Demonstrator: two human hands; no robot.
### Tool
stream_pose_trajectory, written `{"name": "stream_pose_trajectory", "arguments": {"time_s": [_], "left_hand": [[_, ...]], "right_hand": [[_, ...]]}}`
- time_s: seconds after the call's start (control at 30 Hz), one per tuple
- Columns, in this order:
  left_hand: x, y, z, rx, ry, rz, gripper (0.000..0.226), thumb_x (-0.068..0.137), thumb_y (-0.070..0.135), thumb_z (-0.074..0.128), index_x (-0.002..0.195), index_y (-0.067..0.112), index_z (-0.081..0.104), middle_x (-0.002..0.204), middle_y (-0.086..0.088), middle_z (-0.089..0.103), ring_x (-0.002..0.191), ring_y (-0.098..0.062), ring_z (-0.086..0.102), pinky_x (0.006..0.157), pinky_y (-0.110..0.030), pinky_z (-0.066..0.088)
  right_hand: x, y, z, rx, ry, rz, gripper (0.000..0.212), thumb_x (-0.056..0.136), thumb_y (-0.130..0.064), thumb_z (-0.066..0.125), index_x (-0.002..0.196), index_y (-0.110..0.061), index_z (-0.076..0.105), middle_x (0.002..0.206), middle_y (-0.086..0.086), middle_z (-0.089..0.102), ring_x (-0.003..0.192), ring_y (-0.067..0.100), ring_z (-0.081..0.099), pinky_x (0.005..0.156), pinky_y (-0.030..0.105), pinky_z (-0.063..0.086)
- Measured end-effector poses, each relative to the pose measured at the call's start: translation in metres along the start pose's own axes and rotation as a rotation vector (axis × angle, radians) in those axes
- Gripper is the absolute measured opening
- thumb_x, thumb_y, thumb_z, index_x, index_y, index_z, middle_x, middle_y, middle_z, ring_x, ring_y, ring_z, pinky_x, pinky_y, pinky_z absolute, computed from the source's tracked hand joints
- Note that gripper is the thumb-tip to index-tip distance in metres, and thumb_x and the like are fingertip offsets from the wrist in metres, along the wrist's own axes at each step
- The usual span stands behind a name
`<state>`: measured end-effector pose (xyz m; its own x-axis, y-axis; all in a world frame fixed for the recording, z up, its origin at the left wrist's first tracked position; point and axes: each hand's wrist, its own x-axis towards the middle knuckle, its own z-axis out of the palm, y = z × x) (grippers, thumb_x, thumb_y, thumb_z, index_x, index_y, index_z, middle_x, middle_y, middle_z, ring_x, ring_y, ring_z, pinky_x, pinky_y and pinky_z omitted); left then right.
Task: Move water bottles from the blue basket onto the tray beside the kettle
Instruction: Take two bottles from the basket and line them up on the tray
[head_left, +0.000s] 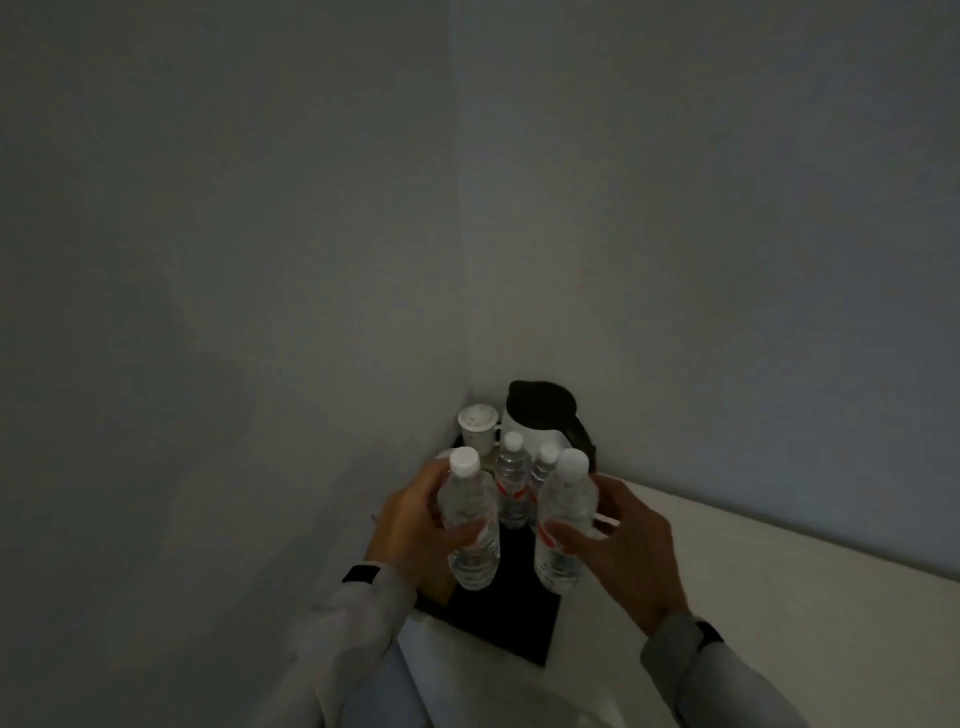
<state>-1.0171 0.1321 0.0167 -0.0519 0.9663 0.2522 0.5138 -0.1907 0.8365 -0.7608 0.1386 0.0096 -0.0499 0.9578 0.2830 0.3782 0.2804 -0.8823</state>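
Head view, dim corner, light poor. Left hand (415, 525), its grip wrapped round a water bottle (467, 525) at mid-body, cap up, leaning slightly toward the wall on that side; its base hangs over the near part of the dark tray (509, 618), contact with the tray not clear. Beyond the left grip, a white lidded cup (477, 427) stands at the tray's far end. Between the two grips, farther back, two bottles (513, 486) already stand upright on the tray, just in front of the kettle (540, 415), white body with dark lid, in the corner. Right hand (623, 551), grip closed on a second held bottle (563, 525), thumb across the label, base low over the tray's near right part. Tray sits on a pale desk (779, 597) running off beyond the right grip. Blue basket out of view. Step judged: placement of a pair. Next move calls for lowering both until the bases sit flat, clear of the standing two, then loosening each grip without tipping.
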Motion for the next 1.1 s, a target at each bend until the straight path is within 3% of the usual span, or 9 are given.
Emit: {"name": "stream_pose_trajectory", "arguments": {"time_s": [0.23, 0.27, 0.4, 0.5, 0.57, 0.67, 0.8, 0.93, 1.1], "left_hand": [[0.042, -0.047, 0.01, -0.079, -0.172, -0.058, 0.074, 0.069, 0.032, 0.088, 0.133, 0.035, 0.05, 0.128, 0.01, 0.064, 0.117, -0.012, 0.062, 0.097, -0.037, 0.055], [0.048, -0.052, 0.014, -0.075, -0.193, -0.062, 0.073, 0.067, 0.036, 0.087, 0.13, 0.042, 0.05, 0.127, 0.014, 0.063, 0.115, -0.009, 0.062, 0.096, -0.034, 0.055], [0.062, -0.067, 0.027, -0.043, -0.242, -0.075, 0.061, 0.061, 0.057, 0.079, 0.11, 0.069, 0.045, 0.11, 0.042, 0.058, 0.101, 0.021, 0.054, 0.08, -0.001, 0.046], [0.071, -0.078, 0.037, -0.048, -0.279, -0.072, 0.058, 0.063, 0.052, 0.08, 0.107, 0.069, 0.046, 0.106, 0.048, 0.057, 0.096, 0.025, 0.054, 0.074, 0.003, 0.044], [0.076, -0.088, 0.043, -0.05, -0.3, -0.083, 0.061, 0.067, 0.041, 0.084, 0.106, 0.069, 0.046, 0.105, 0.046, 0.059, 0.093, 0.025, 0.055, 0.072, 0.002, 0.046], [0.085, -0.102, 0.053, -0.04, -0.294, -0.096, 0.062, 0.068, 0.034, 0.087, 0.111, 0.059, 0.05, 0.108, 0.027, 0.066, 0.097, 0.011, 0.062, 0.079, -0.006, 0.051], [0.094, -0.123, 0.068, -0.056, -0.298, -0.109, 0.058, 0.063, 0.04, 0.087, 0.112, 0.042, 0.057, 0.11, 0.014, 0.071, 0.103, -0.005, 0.067, 0.089, -0.039, 0.058], [0.101, -0.138, 0.079, -0.008, -0.297, -0.06, 0.057, 0.064, 0.05, 0.085, 0.112, 0.045, 0.055, 0.109, 0.02, 0.066, 0.105, 0.001, 0.062, 0.092, -0.041, 0.056], [0.104, -0.156, 0.091, 0.054, -0.292, 0.002, 0.059, 0.064, 0.064, 0.078, 0.114, 0.049, 0.048, 0.111, 0.018, 0.061, 0.106, -0.003, 0.059, 0.091, -0.042, 0.054]], "right_hand": [[0.008, 0.015, 0.04, -0.04, 0.085, 0.127, 0.054, 0.063, -0.035, 0.091, 0.099, -0.054, 0.056, 0.092, -0.035, 0.069, 0.092, -0.017, 0.063, 0.073, 0.002, 0.049], [0.01, 0.021, 0.044, -0.035, 0.085, 0.143, 0.053, 0.063, -0.036, 0.091, 0.1, -0.054, 0.057, 0.093, -0.036, 0.069, 0.093, -0.016, 0.063, 0.073, 0.002, 0.049], [0.017, 0.046, 0.059, -0.035, 0.075, 0.205, 0.056, 0.063, -0.04, 0.089, 0.103, -0.056, 0.054, 0.099, -0.032, 0.066, 0.095, -0.017, 0.061, 0.076, 0.003, 0.049], [0.022, 0.064, 0.071, -0.03, 0.073, 0.245, 0.055, 0.063, -0.042, 0.088, 0.104, -0.056, 0.054, 0.1, -0.026, 0.069, 0.094, -0.009, 0.065, 0.08, 0.012, 0.054], [0.026, 0.076, 0.079, -0.037, 0.056, 0.285, 0.057, 0.064, -0.044, 0.087, 0.113, -0.043, 0.058, 0.108, -0.017, 0.07, 0.098, 0.0, 0.067, 0.086, 0.023, 0.057], [0.029, 0.09, 0.088, -0.065, 0.044, 0.324, 0.068, 0.064, -0.048, 0.086, 0.123, -0.029, 0.058, 0.115, -0.012, 0.069, 0.103, 0.006, 0.065, 0.09, 0.023, 0.055], [0.036, 0.105, 0.097, -0.053, 0.092, 0.389, 0.067, 0.063, -0.042, 0.089, 0.12, -0.027, 0.058, 0.114, -0.012, 0.066, 0.102, 0.008, 0.065, 0.091, 0.031, 0.056], [0.043, 0.111, 0.103, -0.062, 0.124, 0.395, 0.068, 0.062, -0.041, 0.091, 0.117, -0.034, 0.051, 0.106, -0.027, 0.056, 0.096, 0.002, 0.06, 0.085, 0.017, 0.052], [0.048, 0.119, 0.109, -0.072, 0.148, 0.37, 0.064, 0.064, -0.038, 0.09, 0.116, -0.033, 0.052, 0.109, -0.013, 0.056, 0.098, 0.007, 0.06, 0.088, 0.025, 0.055]]}}
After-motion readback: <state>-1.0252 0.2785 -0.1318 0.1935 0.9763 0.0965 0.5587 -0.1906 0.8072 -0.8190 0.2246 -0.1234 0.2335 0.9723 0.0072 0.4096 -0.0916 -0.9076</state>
